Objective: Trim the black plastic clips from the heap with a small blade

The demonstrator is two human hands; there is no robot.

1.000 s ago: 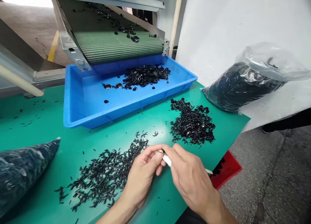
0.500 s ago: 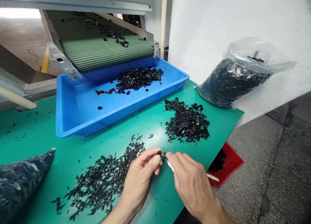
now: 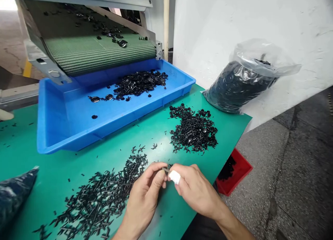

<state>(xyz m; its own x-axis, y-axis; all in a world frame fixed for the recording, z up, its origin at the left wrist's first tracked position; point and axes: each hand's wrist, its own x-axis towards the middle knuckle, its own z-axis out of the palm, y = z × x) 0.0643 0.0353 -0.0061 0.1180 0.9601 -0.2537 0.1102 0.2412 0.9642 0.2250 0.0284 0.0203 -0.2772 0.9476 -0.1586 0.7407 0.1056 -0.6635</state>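
Head view, looking down on two bare hands over a green table (image 3: 145, 136). Left hand (image 3: 147, 191): grip together, thumb and forefinger pinched on a small dark part (image 3: 164, 170), held just above the tabletop near its close edge. Most of the part is hidden by the fingertips; we cannot make out its full shape. Right hand (image 3: 196, 189): fingers curled in, tips turned toward the part and very near the left fingers. Whether this grip is clamped on anything we cannot tell. A white patch (image 3: 174, 177) shows by its thumb and forefinger, worn or held we cannot say.

Beside and behind the left hand we note a loose spread of branched black pieces (image 3: 104, 195). Beyond the right hand lies a denser black heap (image 3: 194, 130), a few round shiny items mixed in. Small dark bits are scattered over the tabletop.

Farther back, a blue tray (image 3: 104, 132) sits under the lower end of a green conveyor belt (image 3: 104, 52); in it, a pile of black parts (image 3: 140, 83) and several strays. More parts lie on the belt. At the far right corner we see a clear bag (image 3: 241, 84) of dark pieces, leaning, mouth open. A second bag (image 3: 15, 195) is cut off at left. Below the table's right edge, a red bin (image 3: 243, 167) with dark contents.
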